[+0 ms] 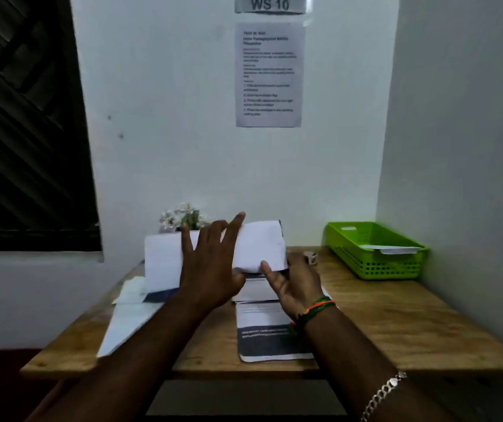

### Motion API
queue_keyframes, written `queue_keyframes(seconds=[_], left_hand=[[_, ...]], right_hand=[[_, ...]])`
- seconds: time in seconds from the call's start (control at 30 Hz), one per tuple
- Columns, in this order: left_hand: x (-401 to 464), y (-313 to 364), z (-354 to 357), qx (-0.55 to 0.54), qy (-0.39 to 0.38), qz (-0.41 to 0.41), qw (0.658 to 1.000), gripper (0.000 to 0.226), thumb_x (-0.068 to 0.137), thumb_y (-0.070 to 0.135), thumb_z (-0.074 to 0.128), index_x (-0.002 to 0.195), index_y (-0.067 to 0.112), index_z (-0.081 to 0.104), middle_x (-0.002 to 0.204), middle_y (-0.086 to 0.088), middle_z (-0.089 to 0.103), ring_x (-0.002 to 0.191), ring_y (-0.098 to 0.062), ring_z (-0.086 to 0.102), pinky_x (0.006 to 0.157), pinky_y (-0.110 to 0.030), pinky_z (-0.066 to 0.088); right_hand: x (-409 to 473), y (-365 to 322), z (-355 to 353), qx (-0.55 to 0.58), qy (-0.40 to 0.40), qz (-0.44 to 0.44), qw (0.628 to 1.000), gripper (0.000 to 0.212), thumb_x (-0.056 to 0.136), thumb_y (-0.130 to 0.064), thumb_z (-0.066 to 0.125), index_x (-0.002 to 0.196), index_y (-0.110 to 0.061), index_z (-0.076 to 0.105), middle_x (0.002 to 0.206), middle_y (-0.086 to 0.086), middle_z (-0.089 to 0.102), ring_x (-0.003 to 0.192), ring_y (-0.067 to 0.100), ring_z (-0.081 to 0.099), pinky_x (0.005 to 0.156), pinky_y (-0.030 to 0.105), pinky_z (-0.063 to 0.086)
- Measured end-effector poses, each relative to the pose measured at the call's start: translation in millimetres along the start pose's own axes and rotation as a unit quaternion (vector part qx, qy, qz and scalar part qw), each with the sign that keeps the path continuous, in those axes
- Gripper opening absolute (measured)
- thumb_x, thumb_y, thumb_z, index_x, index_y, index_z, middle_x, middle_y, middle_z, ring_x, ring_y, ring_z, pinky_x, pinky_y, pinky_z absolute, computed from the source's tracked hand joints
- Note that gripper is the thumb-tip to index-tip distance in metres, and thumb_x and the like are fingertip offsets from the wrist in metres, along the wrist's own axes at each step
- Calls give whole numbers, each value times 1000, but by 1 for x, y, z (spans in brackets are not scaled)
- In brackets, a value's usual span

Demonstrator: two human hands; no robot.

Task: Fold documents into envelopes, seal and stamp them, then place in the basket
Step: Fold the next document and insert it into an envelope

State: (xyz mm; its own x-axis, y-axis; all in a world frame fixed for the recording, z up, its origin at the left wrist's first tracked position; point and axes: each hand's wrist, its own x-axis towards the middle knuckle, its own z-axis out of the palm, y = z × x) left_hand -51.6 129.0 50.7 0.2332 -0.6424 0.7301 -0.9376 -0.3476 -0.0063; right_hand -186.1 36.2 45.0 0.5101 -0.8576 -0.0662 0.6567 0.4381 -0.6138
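Above the middle of the wooden table point(396, 327) I hold up a white sheet of paper point(164, 260), bent over on its right side. My left hand point(210, 266) lies spread across the front of the sheet, thumb tucked under its lower edge. My right hand point(292, 284) pinches the folded right part from below with thumb and fingers. Printed documents point(271, 336) with dark bands lie flat under my hands. White envelopes point(128, 321) lie at the left of the table. A green basket point(375, 263) at the back right holds a white envelope point(393, 248).
A small pot of white flowers point(183, 217) stands against the back wall behind the paper. A small white object point(310, 257) sits left of the basket. An instruction sheet point(270, 74) hangs on the wall. A dark window point(24, 132) is at left; a wall closes the right side.
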Motion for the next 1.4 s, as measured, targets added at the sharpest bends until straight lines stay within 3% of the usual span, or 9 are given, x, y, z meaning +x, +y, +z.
queue_keyframes(seconds=[0.13, 0.27, 0.43, 0.73, 0.87, 1.03, 1.17, 1.33, 1.4], left_hand=[[16, 9, 33, -17, -84, 24, 996, 109, 66, 42, 72, 159, 42, 14, 142, 3, 37, 136, -24, 38, 121, -66, 6], [27, 8, 58, -23, -134, 34, 990, 108, 64, 46, 66, 158, 45, 13, 140, 7, 33, 134, -21, 35, 122, -64, 6], [40, 4, 79, -16, -173, 24, 985, 110, 64, 47, 61, 159, 44, 5, 141, 8, 30, 135, -23, 31, 120, -64, 10], [37, 14, 102, -65, -125, 44, 989, 120, 57, 57, 61, 156, 52, -6, 144, 10, 34, 134, -23, 35, 118, -58, 13], [37, 22, 106, -47, -75, 78, 993, 119, 56, 54, 64, 159, 47, 4, 135, 7, 40, 125, -24, 42, 116, -59, 24], [35, 18, 107, -52, -57, 80, 994, 108, 60, 56, 63, 158, 38, 22, 131, 5, 44, 117, -24, 46, 108, -50, 33], [36, 18, 104, -64, -55, 88, 993, 107, 59, 60, 59, 157, 30, 27, 131, 6, 44, 115, -22, 46, 106, -50, 36], [36, 23, 104, -67, -64, 119, 989, 117, 55, 59, 63, 158, 25, 22, 135, 5, 41, 119, -21, 44, 112, -52, 32], [34, 24, 105, -48, -52, 140, 988, 117, 55, 59, 63, 159, 23, 23, 135, 3, 41, 118, -23, 44, 110, -50, 33]], right_hand=[[20, -19, -32, -146, 45, -11, 988, 26, 99, -33, 60, 97, -8, 66, 97, 14, 71, 77, 25, 70, 55, 30, 59], [37, -43, -43, -307, 30, -14, 951, 6, 91, -21, 65, 90, -19, 71, 84, 3, 70, 55, 10, 61, 48, 17, 48], [61, -62, -40, -404, -68, -5, 912, 16, 90, -22, 68, 104, -16, 71, 88, 5, 68, 73, 19, 62, 60, 24, 53], [93, -52, -48, -427, -158, -17, 890, 9, 92, -20, 65, 92, -22, 74, 84, 3, 67, 68, 16, 61, 61, 25, 50], [98, -48, -50, -434, -163, -37, 885, 23, 98, -20, 55, 108, -8, 72, 88, 5, 70, 74, 18, 66, 63, 30, 56], [102, -44, -55, -442, -156, -113, 876, 16, 94, -5, 64, 108, -1, 70, 77, 4, 66, 64, 10, 62, 56, 24, 55], [103, -43, -60, -441, -189, -113, 870, 25, 85, 2, 74, 108, -6, 68, 63, -6, 60, 67, 12, 61, 63, 34, 58], [105, -41, -64, -426, -213, -78, 876, 35, 79, -5, 80, 112, -14, 71, 97, 22, 72, 85, 24, 69, 70, 40, 58], [106, -40, -66, -430, -221, -85, 871, 38, 75, -8, 80, 112, -14, 73, 97, 19, 75, 80, 21, 72, 61, 34, 58]])
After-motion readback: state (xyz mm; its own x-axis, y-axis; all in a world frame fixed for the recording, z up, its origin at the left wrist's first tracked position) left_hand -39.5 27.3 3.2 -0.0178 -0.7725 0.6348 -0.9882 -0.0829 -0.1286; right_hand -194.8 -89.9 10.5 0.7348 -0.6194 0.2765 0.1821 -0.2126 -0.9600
